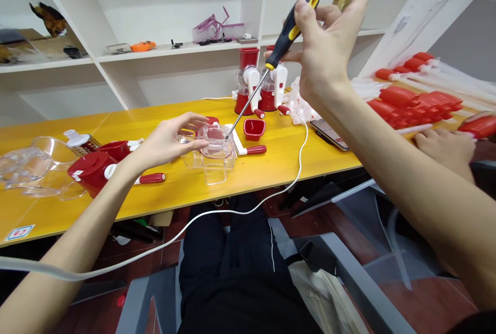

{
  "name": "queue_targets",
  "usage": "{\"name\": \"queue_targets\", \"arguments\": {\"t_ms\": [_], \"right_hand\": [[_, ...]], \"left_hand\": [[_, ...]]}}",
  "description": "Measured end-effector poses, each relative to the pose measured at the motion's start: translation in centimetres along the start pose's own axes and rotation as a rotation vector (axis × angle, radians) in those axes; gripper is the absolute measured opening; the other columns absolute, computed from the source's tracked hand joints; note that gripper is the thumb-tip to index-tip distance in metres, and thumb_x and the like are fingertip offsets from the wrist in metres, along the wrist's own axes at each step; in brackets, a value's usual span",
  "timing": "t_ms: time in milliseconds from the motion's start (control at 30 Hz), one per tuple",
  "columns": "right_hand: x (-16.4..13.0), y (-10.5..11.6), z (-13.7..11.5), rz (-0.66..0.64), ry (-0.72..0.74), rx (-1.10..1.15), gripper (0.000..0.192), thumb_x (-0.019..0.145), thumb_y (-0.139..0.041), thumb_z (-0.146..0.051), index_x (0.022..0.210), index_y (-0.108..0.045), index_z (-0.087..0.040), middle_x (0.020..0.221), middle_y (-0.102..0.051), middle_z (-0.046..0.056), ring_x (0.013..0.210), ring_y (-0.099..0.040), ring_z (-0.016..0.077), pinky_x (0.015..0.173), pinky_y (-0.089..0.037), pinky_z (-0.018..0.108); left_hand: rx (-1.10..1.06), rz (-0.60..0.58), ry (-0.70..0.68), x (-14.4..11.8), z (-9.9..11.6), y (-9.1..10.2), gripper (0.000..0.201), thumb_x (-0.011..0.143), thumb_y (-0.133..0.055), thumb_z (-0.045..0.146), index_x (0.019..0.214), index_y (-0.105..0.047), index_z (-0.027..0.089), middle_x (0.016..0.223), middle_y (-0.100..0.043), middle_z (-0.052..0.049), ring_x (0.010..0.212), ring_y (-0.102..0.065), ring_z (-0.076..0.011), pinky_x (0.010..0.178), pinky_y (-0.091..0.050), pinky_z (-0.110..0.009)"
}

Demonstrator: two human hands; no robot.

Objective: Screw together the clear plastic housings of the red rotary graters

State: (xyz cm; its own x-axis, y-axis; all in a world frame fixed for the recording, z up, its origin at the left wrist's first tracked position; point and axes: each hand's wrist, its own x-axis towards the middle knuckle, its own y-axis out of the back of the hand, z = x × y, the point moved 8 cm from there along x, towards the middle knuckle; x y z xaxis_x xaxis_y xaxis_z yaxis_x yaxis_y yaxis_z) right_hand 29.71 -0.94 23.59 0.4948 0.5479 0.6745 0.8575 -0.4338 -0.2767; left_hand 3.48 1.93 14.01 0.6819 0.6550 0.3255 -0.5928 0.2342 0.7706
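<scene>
My right hand [329, 40] is raised and closed on the black and yellow handle of a screwdriver [289, 34], with some fingers lifted off it. The long shaft slants down to the left, and its tip reaches the clear plastic housing [217, 150] on the table. Whether the tip sits on a screw is too small to tell. Around the left side of that housing, my left hand [178, 138] grips with thumb and fingers. A white crank with a red handle [253, 149] and a small red cup [254, 129] lie just right of the housing.
Two assembled red and white rotary graters [248, 83] stand at the back. Left are a red grater base [93, 171] and clear housings [27, 163]. A white cable [217, 212] hangs across the front. Another person's hand [445, 145] works beside red-handled pieces [414, 104] on the right.
</scene>
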Motion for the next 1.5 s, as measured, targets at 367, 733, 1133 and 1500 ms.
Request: {"name": "queue_targets", "arguments": {"t_ms": [367,733,1133,1500], "right_hand": [[-0.4,-0.1,0.6,-0.016,-0.009,-0.047,0.033,0.085,-0.051,-0.030,0.106,-0.025,-0.021,0.086,-0.052,-0.003,0.065,-0.055,0.0015,0.044,-0.044,0.015],[-0.2,0.2,0.4,-0.009,-0.035,-0.088,0.029,0.087,-0.050,-0.026,0.105,-0.027,-0.023,0.088,-0.052,-0.002,0.068,-0.055,0.0005,0.045,-0.046,0.015],[0.1,-0.1,0.6,-0.025,-0.036,-0.041,0.032,0.086,-0.053,-0.024,0.105,-0.027,-0.023,0.087,-0.052,-0.003,0.073,-0.053,-0.0022,0.051,-0.054,0.014],[-0.2,0.3,1.3,0.021,-0.093,-0.020,0.028,0.087,-0.049,-0.023,0.105,-0.027,-0.022,0.085,-0.051,-0.003,0.070,-0.058,0.0034,0.044,-0.049,0.020]], "left_hand": [[0.034,0.096,-0.075,-0.1,-0.1,-0.5,0.042,0.089,-0.071,0.043,0.123,-0.066,0.020,0.126,-0.072,-0.009,0.110,-0.071,-0.0232,0.103,-0.055,-0.041],[0.153,0.166,-0.200,-1.4,0.6,-1.2,0.058,0.084,-0.080,0.043,0.132,-0.059,0.019,0.133,-0.069,-0.011,0.120,-0.069,-0.0238,0.106,-0.055,-0.037],[0.202,0.182,-0.191,-1.7,0.7,-1.2,0.053,0.083,-0.082,0.037,0.128,-0.060,0.018,0.126,-0.074,-0.009,0.103,-0.076,-0.0207,0.093,-0.059,-0.031],[0.178,0.200,-0.184,-1.8,0.9,-1.2,0.054,0.082,-0.083,0.031,0.129,-0.058,0.019,0.132,-0.070,-0.010,0.112,-0.073,-0.0211,0.099,-0.059,-0.031]]}}
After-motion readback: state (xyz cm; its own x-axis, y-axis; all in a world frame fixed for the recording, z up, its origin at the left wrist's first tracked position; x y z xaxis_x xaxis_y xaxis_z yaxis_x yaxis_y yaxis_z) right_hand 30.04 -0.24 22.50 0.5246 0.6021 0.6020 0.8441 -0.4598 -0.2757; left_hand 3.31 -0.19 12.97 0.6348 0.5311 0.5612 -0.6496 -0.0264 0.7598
